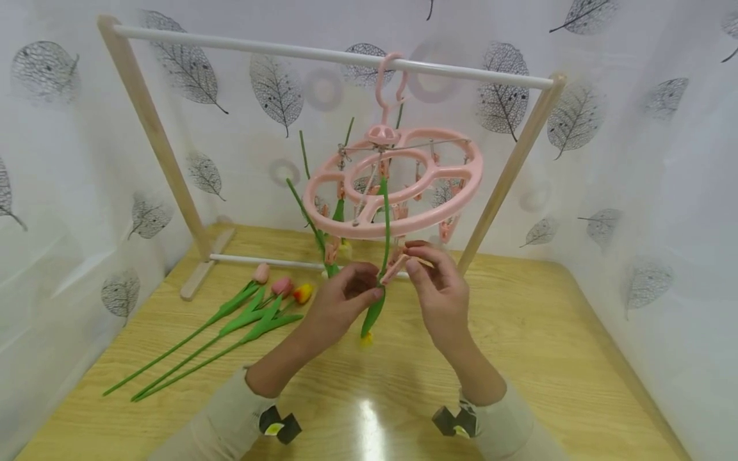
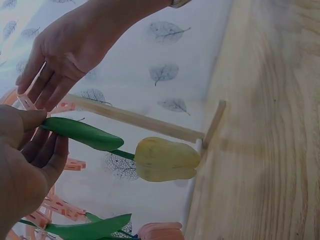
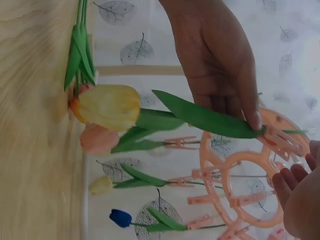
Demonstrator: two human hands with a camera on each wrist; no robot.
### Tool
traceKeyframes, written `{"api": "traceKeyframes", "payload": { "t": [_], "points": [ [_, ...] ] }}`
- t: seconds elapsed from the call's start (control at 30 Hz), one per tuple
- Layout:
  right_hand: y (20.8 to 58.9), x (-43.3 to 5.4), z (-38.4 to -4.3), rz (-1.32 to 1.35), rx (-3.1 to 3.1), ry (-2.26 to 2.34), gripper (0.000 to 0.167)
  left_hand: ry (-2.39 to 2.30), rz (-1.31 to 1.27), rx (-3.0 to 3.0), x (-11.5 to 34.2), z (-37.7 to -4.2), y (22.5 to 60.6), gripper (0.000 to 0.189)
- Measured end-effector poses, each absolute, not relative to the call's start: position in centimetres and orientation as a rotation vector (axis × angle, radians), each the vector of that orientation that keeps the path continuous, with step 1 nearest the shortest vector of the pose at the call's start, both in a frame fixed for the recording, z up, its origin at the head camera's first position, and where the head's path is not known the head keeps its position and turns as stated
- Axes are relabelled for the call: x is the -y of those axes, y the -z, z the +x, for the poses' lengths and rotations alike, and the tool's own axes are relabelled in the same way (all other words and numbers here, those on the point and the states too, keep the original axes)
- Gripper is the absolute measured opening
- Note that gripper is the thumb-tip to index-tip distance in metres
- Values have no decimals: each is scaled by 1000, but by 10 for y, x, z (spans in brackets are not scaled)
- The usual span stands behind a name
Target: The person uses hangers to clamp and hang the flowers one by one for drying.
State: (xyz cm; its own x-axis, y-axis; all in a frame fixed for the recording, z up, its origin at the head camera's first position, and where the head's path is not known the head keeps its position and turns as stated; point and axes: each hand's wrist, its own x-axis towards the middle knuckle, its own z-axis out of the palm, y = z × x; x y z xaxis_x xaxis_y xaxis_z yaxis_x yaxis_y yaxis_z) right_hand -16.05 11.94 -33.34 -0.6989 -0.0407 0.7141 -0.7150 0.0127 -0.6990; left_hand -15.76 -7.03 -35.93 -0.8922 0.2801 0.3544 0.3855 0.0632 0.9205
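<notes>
My left hand [image 1: 346,298] pinches an artificial yellow tulip [image 2: 165,160] where the green leaf [image 2: 82,133] meets the stem. The flower hangs head down. Thumb and fingers of my right hand [image 1: 441,288] pinch the handle end of a pink clothespin [image 1: 394,269] hanging from the round pink drying hanger [image 1: 461,171]. The clothespin's other end meets the tulip's stem beside my left fingertips; in the right wrist view, the clothespin [image 3: 284,141] lies across the stem. Other tulips hang head down from the hanger, among them a blue one [image 3: 120,218] and a pink one [image 3: 99,139].
The hanger hooks over the white rod [image 1: 242,43] of a wooden stand [image 1: 152,128]. At the left on the wooden table [image 1: 519,358] lie three tulips [image 1: 230,326], pink and red-yellow. Several other clothespins [image 1: 448,227] dangle from the ring. Leaf-printed curtain [image 1: 634,160] surrounds the table.
</notes>
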Motion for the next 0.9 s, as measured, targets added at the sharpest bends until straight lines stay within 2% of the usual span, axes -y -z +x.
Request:
{"api": "traceKeyframes", "payload": {
  "t": [0.2, 0.57, 0.9],
  "points": [
    [323, -145, -167, 705, 1826, -1406, 22, 1977, -682, 2261, 72, -161, 363, 34],
    [269, -186, -199, 725, 1888, -1084, 25, 1941, -652, 2297, 74, -170, 370, 35],
    [246, -201, -229, 990, 1995, -934, 31, 1926, -607, 2303, 79, -175, 372, 34]
  ]
}}
